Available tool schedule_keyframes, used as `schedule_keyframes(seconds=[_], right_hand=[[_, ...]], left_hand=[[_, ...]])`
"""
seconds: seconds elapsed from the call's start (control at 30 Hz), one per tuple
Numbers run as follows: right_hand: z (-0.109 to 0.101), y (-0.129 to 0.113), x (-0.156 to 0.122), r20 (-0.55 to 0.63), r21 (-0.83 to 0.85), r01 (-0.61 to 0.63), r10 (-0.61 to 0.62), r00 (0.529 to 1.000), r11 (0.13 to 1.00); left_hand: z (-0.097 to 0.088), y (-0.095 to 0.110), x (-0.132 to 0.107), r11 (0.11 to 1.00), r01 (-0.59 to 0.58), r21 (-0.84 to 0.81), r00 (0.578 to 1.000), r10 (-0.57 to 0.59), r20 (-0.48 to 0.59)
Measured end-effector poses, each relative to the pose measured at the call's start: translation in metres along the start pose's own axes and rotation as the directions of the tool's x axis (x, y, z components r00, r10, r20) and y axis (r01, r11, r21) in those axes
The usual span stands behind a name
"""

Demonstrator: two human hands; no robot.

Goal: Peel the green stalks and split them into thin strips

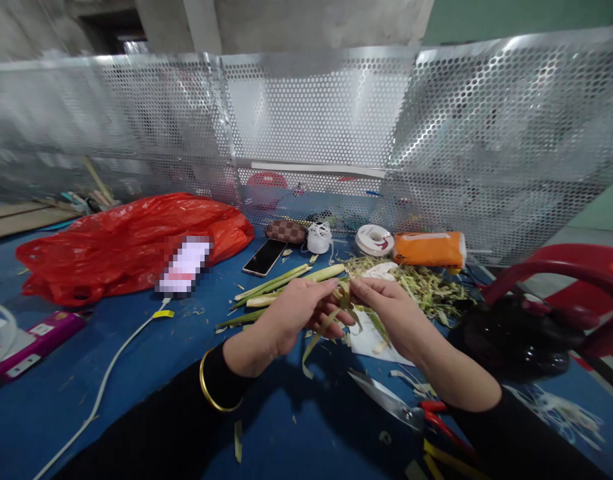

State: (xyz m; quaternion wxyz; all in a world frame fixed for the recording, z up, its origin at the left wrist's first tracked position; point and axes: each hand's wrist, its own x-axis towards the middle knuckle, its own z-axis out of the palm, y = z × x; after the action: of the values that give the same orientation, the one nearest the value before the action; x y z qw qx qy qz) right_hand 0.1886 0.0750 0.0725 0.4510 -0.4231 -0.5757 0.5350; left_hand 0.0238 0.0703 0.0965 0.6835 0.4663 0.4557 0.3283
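Above the blue table [136, 373], my left hand [293, 313] and my right hand [389, 310] meet, both pinched on green leaf strips [336, 313] that curl and hang down between them. A gold bangle [209, 387] circles my left wrist. Several long green stalks [281, 283] lie on the table just beyond my left hand. A heap of leaf trimmings [426, 283] spreads beyond my right hand. Scissors with red handles [396, 403] lie under my right forearm.
A red plastic bag [131, 243] lies at the left, a black phone [265, 257] beside it. A white cable [106, 380], a purple device [36, 340], thread and tape rolls [373, 240], an orange packet [429, 249], a black bag [511, 337] and a red chair [576, 273] surround me. Perforated metal screens [316, 120] close the back.
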Motion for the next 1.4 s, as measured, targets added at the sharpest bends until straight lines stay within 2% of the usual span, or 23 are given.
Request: schedule_keyframes(seconds=[0.07, 0.13, 0.27, 0.37, 0.43, 0.53, 0.6, 0.63, 0.67, 0.7, 0.8, 0.87, 0.97, 1.07, 1.3, 1.4], right_hand=[[0.002, 0.004, 0.000, -0.010, 0.152, -0.048, 0.050, 0.999, 0.987], [0.003, 0.006, 0.000, -0.028, 0.230, -0.069, 0.078, 0.997, 0.971], [0.007, 0.010, 0.000, -0.080, 0.275, -0.066, 0.091, 0.993, 0.959], [0.009, 0.013, 0.001, -0.146, 0.243, 0.002, 0.035, 0.989, 0.970], [0.009, 0.013, 0.002, -0.169, 0.141, 0.043, -0.019, 0.985, 0.989], [0.003, 0.006, 0.002, -0.233, -0.183, 0.132, -0.173, 0.957, 0.974], [-0.001, -0.002, -0.002, -0.278, -0.421, 0.239, -0.375, 0.884, 0.875], [-0.002, -0.006, -0.005, -0.262, -0.503, 0.280, -0.454, 0.852, 0.817], [-0.002, -0.010, -0.007, -0.223, -0.549, 0.304, -0.487, 0.845, 0.779], [-0.001, -0.012, -0.010, -0.170, -0.559, 0.309, -0.471, 0.866, 0.770], [0.008, -0.011, -0.014, -0.036, -0.496, 0.224, -0.278, 0.960, 0.839], [0.014, -0.004, -0.014, -0.023, -0.451, 0.154, -0.184, 0.983, 0.879], [0.021, 0.009, -0.010, -0.056, -0.337, 0.093, -0.119, 0.991, 0.937], [0.023, 0.015, -0.008, -0.069, -0.208, 0.087, -0.104, 0.992, 0.974], [0.027, 0.014, -0.010, -0.059, -0.100, 0.126, -0.133, 0.989, 0.987], [0.029, 0.015, -0.010, -0.085, -0.060, 0.095, -0.100, 0.991, 0.994]], left_hand=[[0.001, -0.002, 0.000, 1.000, -0.002, 0.011, 1.000, 0.002, 0.013], [0.003, -0.004, 0.001, 1.000, -0.016, 0.025, 1.000, 0.015, 0.013], [0.005, -0.008, 0.002, 0.998, -0.029, 0.049, 0.999, 0.030, -0.017], [0.006, -0.009, 0.003, 0.998, -0.033, 0.061, 0.999, 0.034, -0.019], [0.005, -0.008, 0.003, 0.998, -0.030, 0.050, 0.999, 0.030, -0.013], [0.002, -0.005, 0.002, 0.999, -0.025, -0.023, 0.999, 0.024, -0.028], [0.000, -0.003, 0.002, 0.995, -0.040, -0.089, 0.999, 0.037, -0.038], [-0.001, -0.001, 0.001, 0.992, -0.054, -0.114, 0.998, 0.049, -0.042], [-0.002, 0.000, 0.001, 0.988, -0.073, -0.134, 0.997, 0.066, -0.050], [-0.002, 0.001, 0.001, 0.984, -0.096, -0.149, 0.994, 0.088, -0.059], [0.000, 0.001, 0.001, 0.967, -0.180, -0.181, 0.981, 0.164, -0.099], [0.001, 0.000, 0.001, 0.958, -0.215, -0.188, 0.973, 0.194, -0.123], [0.002, -0.004, 0.003, 0.962, -0.216, -0.168, 0.972, 0.195, -0.130], [0.001, -0.006, 0.005, 0.968, -0.204, -0.148, 0.975, 0.187, -0.123], [0.002, -0.007, 0.006, 0.955, -0.243, -0.170, 0.963, 0.217, -0.159], [0.003, -0.010, 0.006, 0.954, -0.246, -0.170, 0.965, 0.223, -0.141]])
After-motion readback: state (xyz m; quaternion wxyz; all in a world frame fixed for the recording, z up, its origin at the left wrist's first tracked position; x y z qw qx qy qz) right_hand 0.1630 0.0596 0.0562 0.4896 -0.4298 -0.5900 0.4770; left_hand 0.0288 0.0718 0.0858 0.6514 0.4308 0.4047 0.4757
